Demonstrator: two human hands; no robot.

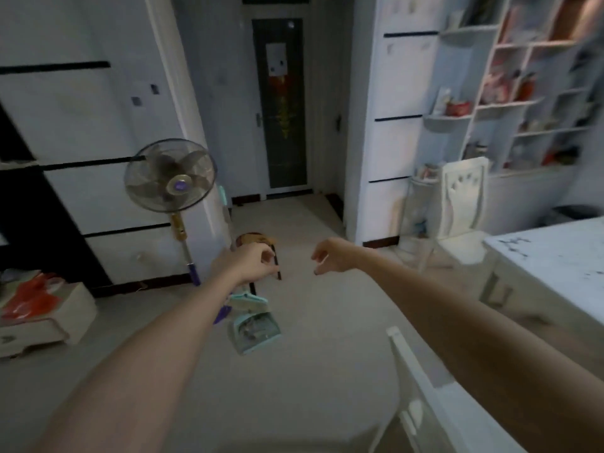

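Both my bare arms reach forward over the pale floor. My left hand [245, 262] has its fingers curled in toward the thumb, and I see nothing in it. It hangs in front of a small round stool [258, 239] with dark legs. My right hand [330, 259] droops from the wrist with loosely curled fingers and holds nothing. A hand's width of floor separates the two hands. A teal dustpan [255, 331] and a matching broom [247, 302] stand just below my left wrist, with the broom's handle [223, 195] rising behind it.
A pedestal fan [170, 175] stands at the left wall. A box with a red bag [39, 302] lies at far left. A white table [555, 256] and white chair [464, 197] are on the right, and a chair back [415, 364] is at lower right. A dark door [281, 103] ends the hallway.
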